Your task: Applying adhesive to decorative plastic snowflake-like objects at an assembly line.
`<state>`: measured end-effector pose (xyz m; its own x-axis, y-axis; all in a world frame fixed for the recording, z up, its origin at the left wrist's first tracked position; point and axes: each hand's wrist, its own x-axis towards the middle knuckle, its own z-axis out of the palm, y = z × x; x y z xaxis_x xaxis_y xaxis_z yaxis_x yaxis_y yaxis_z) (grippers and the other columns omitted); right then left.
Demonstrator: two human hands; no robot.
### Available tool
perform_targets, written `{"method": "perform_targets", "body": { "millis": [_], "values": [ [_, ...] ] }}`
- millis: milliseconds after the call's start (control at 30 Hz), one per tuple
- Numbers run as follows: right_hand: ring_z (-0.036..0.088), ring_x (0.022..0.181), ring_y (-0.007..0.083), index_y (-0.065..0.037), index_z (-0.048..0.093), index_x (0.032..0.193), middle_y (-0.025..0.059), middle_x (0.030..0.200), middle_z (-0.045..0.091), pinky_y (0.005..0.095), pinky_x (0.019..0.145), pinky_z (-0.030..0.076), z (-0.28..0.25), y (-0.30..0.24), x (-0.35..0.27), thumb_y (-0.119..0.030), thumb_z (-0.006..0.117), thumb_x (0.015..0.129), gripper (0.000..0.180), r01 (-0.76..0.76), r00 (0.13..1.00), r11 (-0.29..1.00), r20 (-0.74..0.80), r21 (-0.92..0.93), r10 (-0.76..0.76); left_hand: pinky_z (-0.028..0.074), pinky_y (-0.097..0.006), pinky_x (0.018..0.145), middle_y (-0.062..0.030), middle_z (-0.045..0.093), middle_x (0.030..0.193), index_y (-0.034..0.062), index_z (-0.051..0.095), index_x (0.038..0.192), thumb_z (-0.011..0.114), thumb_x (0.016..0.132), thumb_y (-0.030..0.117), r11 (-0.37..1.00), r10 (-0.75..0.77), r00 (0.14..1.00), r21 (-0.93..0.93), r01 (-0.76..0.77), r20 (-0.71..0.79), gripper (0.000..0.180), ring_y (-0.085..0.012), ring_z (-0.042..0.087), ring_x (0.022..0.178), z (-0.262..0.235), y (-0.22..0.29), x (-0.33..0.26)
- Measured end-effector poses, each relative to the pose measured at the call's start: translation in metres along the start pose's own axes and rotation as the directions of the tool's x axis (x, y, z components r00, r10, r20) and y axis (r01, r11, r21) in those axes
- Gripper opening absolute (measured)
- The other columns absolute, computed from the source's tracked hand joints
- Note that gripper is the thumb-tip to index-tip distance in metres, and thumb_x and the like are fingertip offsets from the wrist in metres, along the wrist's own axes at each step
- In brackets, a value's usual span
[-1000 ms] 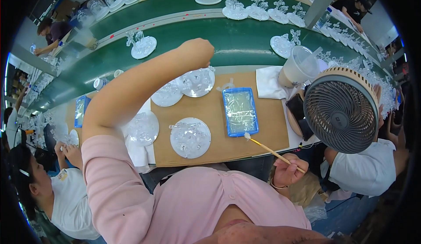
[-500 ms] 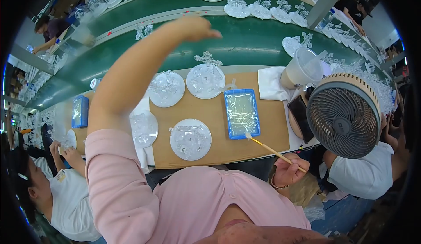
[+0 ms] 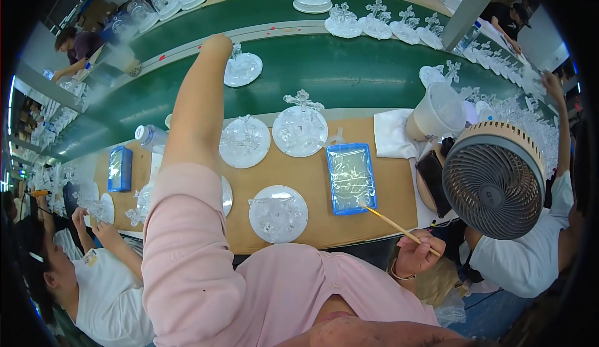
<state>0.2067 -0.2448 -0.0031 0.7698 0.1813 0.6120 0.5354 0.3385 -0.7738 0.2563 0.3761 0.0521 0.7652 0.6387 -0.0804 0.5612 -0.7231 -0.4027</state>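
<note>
One wooden paintbrush [image 3: 394,224] sits pinched in the right hand [image 3: 421,253], fingers closed round its handle, tip at the near rim of the blue tray [image 3: 347,210]. Left of that lies a clear ornament [image 3: 277,217] on a white disc [image 3: 296,198]. Farther off, the left hand [image 3: 216,43] reaches over the green conveyor [image 3: 349,72] beside a second ornament [image 3: 243,68], fingers hidden; I can't tell whether they grip anything
</note>
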Motion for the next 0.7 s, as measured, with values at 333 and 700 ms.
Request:
{"method": "perform_targets", "body": {
  "millis": [333, 700],
  "values": [
    [0.049, 0.049, 0.0146, -0.002, 0.043, 0.103, 0.0137, 0.064, 0.054, 0.0201, 0.050, 0.038, 0.007, -0.004, 0.003, -0.029, 0.047, 0.100, 0.027, 0.130, 0.990, 0.990, 0.055, -0.059, -0.127, 0.052, -0.043, 0.073, -0.0158, 0.069, 0.086, 0.0081, 0.071, 0.085, 0.068, 0.079, 0.025, 0.906, 0.389, 0.890, -0.075, -0.416, -0.240, 0.018, -0.0335, 0.066, 0.084, -0.083, -0.036, -0.066],
    [0.051, 0.048, 0.0159, -0.003, 0.043, 0.102, 0.0161, 0.063, 0.056, 0.0229, 0.047, 0.040, 0.012, -0.015, -0.003, -0.027, 0.046, 0.100, 0.025, 0.143, 0.989, 0.985, 0.031, 0.101, -0.147, 0.051, -0.026, 0.064, -0.0056, 0.066, 0.070, 0.0024, 0.068, 0.091, 0.063, 0.088, 0.018, 0.829, 0.113, 0.988, -0.538, -0.154, -0.109, 0.016, -0.0116, 0.064, 0.068, -0.232, -0.084, -0.294]
  ]
}}
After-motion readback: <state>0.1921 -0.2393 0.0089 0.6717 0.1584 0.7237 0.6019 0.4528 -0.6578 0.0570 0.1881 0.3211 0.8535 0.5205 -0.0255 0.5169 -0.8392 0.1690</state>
